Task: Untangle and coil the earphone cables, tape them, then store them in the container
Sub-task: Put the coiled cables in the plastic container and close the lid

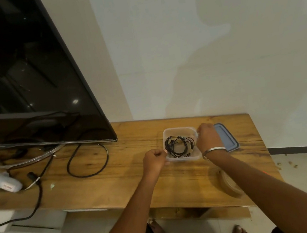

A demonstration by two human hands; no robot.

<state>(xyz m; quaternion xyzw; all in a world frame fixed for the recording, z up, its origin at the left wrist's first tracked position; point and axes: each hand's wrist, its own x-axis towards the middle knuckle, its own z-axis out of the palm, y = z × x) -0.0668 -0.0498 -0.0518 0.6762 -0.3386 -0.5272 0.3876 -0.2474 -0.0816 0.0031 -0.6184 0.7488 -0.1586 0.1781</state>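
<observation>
Head view shows a clear, square plastic container point(183, 158) standing on the brown wooden desk point(118, 177). Black earphone cables point(179, 146) lie inside the container as a loose tangled bundle on its floor.

Left hand point(154, 161) sits at the left wall of the container, near its front corner. Its fingers are curled and the fingertips meet the container rim; whether they pinch the rim or only touch it cannot be told. Right hand point(208, 138) sits at the right wall of the container, fingers curled down over the rim, gripping it. A silver metal bangle point(213, 151) circles the right wrist.

Just to the right of the container, partly hidden behind the right hand, a blue-grey rectangular lid point(228, 138) lies flat on the desk. In front of the container and to its right, near the front desk edge, a brown roll of tape point(229, 183) lies on the desk, blurred.

Well to the left of the container, a large black flat-screen television point(23, 76) stands on the desk. A black power cable point(87, 162) forms a loop on the desk between the television and the container. Further left of the container, a white plastic adapter point(6, 183) lies among other black leads.
</observation>
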